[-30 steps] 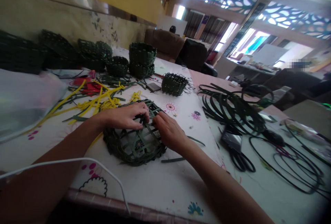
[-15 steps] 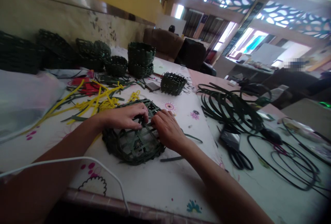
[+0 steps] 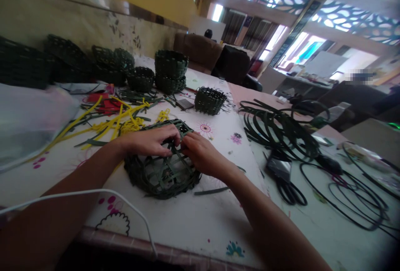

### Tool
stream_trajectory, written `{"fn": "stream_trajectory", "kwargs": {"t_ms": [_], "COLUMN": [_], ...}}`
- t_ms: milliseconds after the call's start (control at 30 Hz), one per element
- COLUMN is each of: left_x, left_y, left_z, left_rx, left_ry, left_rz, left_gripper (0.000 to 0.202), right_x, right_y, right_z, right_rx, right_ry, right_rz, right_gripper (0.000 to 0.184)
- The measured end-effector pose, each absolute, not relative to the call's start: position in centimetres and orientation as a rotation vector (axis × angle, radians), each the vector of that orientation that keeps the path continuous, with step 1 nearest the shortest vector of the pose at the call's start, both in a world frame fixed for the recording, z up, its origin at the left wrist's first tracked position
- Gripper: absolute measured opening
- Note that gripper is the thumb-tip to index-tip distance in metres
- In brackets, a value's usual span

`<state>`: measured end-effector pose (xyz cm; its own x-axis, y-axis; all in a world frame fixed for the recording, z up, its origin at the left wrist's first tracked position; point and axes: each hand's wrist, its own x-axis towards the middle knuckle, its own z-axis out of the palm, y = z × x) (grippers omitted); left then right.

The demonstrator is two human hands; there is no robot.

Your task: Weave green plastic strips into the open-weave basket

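A dark green basket (image 3: 162, 185) woven from flat strips lies on the patterned tabletop in front of me, its open lattice face turned up. My left hand (image 3: 153, 139) rests over its far left part, with thumb and curled fingers closed on the lattice strips. My right hand (image 3: 200, 150) is closed at the basket's right side, the fingertips pinching a strip close to the left fingers. The exact spot under the fingertips is partly hidden. A loose green strip (image 3: 212, 191) lies on the table beneath my right wrist.
Yellow strips (image 3: 120, 116) and green scraps lie behind the basket. Several finished baskets (image 3: 171, 69) stand along the wall. Coiled green strips (image 3: 278, 129), scissors (image 3: 290, 191) and thin cords are on the right. A white cable (image 3: 103, 190) crosses near my left forearm.
My right hand has shifted slightly up and left, with its fingers more bunched near the left fingertips. My left hand and the basket stay almost in place.
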<state>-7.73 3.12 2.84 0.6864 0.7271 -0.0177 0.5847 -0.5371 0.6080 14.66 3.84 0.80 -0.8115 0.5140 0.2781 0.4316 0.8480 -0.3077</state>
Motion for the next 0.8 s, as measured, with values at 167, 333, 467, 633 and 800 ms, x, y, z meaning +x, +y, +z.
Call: {"fn": "stream_trajectory", "kwargs": {"t_ms": [167, 333, 467, 633, 800], "left_x": [-7.9, -7.9, -7.0, -6.2, -5.9], "left_y": [3.3, 3.2, 1.9, -0.6, -1.7], "left_z": [2.9, 2.5, 1.9, 0.9, 0.3], "left_rx": [2.292, 2.295, 2.331, 2.315, 2.247], "left_ry": [1.000, 0.992, 1.217, 1.515, 1.576], "left_rz": [0.312, 0.361, 0.496, 0.734, 0.874], "left_gripper": [0.029, 0.024, 0.022, 0.010, 0.011], "right_x": [14.7, 14.7, 14.5, 14.4, 14.1], "right_y": [3.8, 3.9, 3.9, 3.7, 3.8], "right_z": [0.1, -0.3, -0.4, -0.6, -0.6], "right_rx": [-0.667, -0.668, -0.695, -0.748, -0.799], "right_ry": [-2.529, -2.449, -2.426, -2.393, -2.396], "right_rz": [0.496, 0.630, 0.645, 0.628, 0.603], "right_gripper": [0.016, 0.016, 0.017, 0.017, 0.018]}}
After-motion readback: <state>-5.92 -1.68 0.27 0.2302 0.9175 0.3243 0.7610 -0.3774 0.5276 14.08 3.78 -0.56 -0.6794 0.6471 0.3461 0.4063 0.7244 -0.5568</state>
